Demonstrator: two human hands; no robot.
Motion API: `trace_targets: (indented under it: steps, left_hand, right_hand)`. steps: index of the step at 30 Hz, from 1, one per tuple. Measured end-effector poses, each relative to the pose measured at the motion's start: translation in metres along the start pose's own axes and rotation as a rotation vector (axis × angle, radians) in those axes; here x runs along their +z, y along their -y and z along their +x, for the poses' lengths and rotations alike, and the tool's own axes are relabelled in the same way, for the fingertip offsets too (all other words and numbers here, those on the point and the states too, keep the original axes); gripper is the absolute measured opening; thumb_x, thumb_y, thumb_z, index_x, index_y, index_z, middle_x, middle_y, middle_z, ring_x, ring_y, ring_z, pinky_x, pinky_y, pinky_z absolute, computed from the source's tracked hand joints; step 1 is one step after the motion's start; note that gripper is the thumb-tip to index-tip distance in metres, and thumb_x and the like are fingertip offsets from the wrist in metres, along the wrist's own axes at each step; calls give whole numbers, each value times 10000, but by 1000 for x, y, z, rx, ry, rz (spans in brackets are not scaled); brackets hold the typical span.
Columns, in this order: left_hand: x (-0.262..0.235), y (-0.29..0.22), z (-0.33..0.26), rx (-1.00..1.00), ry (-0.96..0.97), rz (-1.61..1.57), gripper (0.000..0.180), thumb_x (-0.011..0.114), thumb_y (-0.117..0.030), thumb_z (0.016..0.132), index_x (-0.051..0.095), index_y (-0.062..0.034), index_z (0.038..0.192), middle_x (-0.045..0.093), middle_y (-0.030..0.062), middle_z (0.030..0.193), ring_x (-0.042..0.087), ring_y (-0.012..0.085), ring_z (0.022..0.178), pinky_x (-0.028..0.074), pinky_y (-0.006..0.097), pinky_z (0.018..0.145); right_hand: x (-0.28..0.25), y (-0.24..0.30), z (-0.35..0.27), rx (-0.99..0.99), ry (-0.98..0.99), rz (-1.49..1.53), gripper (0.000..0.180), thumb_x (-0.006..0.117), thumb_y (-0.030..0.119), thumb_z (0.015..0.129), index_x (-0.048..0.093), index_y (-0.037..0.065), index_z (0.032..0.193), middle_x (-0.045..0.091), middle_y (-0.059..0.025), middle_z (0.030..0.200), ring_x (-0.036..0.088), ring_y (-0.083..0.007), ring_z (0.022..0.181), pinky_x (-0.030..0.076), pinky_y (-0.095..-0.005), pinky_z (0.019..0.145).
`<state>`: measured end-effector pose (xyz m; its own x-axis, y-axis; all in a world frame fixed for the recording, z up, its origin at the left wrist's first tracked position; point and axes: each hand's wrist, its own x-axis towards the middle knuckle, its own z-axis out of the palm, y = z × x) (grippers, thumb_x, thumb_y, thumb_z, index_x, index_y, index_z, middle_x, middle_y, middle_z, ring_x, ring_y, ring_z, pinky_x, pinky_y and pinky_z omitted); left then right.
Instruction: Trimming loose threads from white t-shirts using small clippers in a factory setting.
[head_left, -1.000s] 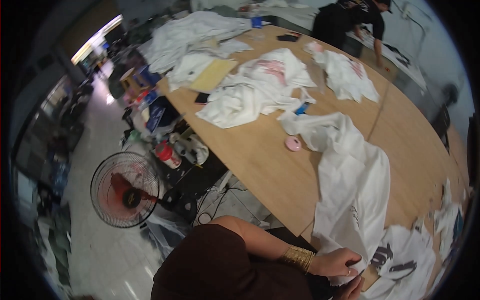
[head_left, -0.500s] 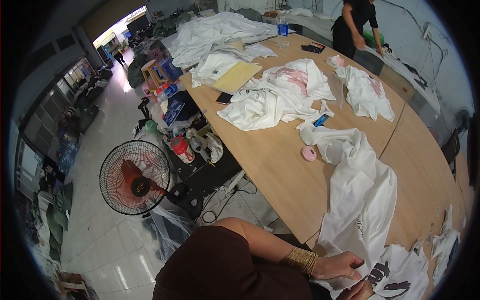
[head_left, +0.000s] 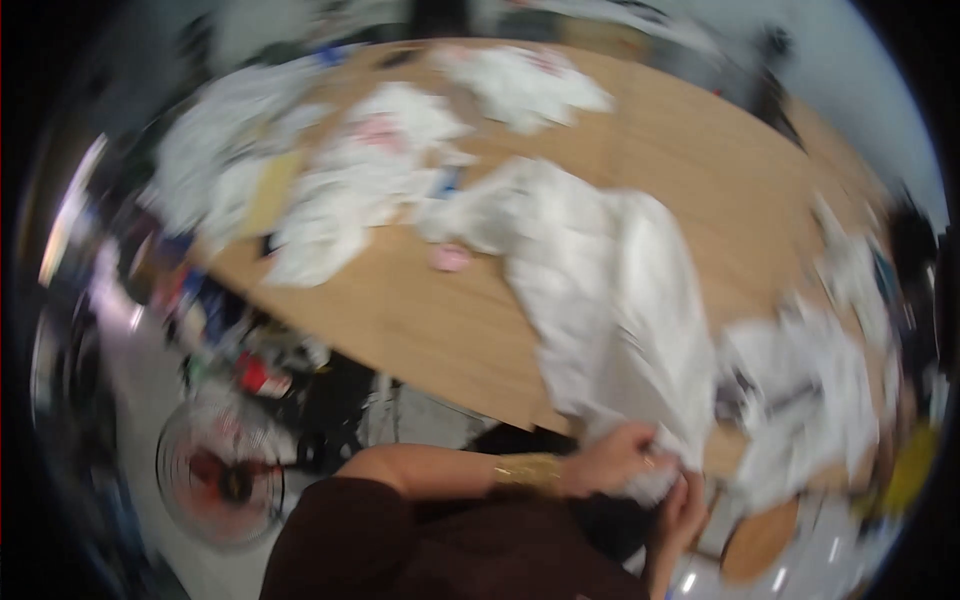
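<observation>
The picture is motion-blurred. A long white garment [head_left: 610, 290] lies across the wooden table [head_left: 420, 320] and hangs over its near edge. My left hand [head_left: 620, 455], with a gold bracelet at the wrist, grips the garment's near end at the table edge. My right hand [head_left: 685, 512] sits just below and to the right of it, touching the same bunched cloth; its grip is hard to make out in the blur.
A small pink round object [head_left: 450, 257] lies on the table left of the garment. More white garments [head_left: 370, 170] are piled farther back and at the right [head_left: 800, 400]. A floor fan [head_left: 220, 478] stands at the lower left. A round wooden stool [head_left: 760, 540] is at the lower right.
The view has swung quickly and turned blurry, so the table now fills more of the picture. Both hands stay on the near end of the white garment.
</observation>
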<state>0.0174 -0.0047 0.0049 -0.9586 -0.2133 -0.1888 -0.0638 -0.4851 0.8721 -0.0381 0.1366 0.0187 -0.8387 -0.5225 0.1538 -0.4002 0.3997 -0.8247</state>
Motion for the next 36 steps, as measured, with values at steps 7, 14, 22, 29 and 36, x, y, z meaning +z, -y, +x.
trace_targets:
  steps: [7,14,22,29,36]
  left_hand:
    - [6,-15,-1,-225,37,-31,194,580,-96,862,591,33,1006,621,39,868,565,66,765,472,217,662]
    - [21,-11,4,-209,17,-34,181,583,-52,847,588,31,1008,633,52,886,581,81,785,467,215,694]
    - [20,-14,1,-152,-16,-4,203,599,-42,835,585,38,1021,625,52,920,571,73,807,464,218,711]
    - [13,-15,2,-188,-5,34,200,601,-51,837,582,40,1015,619,35,890,555,54,785,455,208,690]
    - [2,-17,3,-197,55,99,158,577,-67,859,573,29,984,602,21,879,527,40,782,441,202,695]
  right_hand:
    - [-8,4,-7,409,201,484,250,419,220,946,499,44,789,399,39,612,344,-38,545,283,-195,485]
    - [-33,3,-7,516,216,728,267,402,228,955,500,53,779,368,45,573,321,-39,519,267,-190,480]
    - [-25,1,-13,341,-64,376,172,609,185,832,558,46,920,456,22,608,401,-47,542,357,-200,515]
    - [-6,-14,-2,172,-115,150,265,680,127,734,547,49,949,539,-44,615,516,-102,509,401,-242,484]
    - [-23,-6,13,38,-173,-83,218,678,107,680,561,60,858,535,-54,588,532,-145,499,419,-256,486]
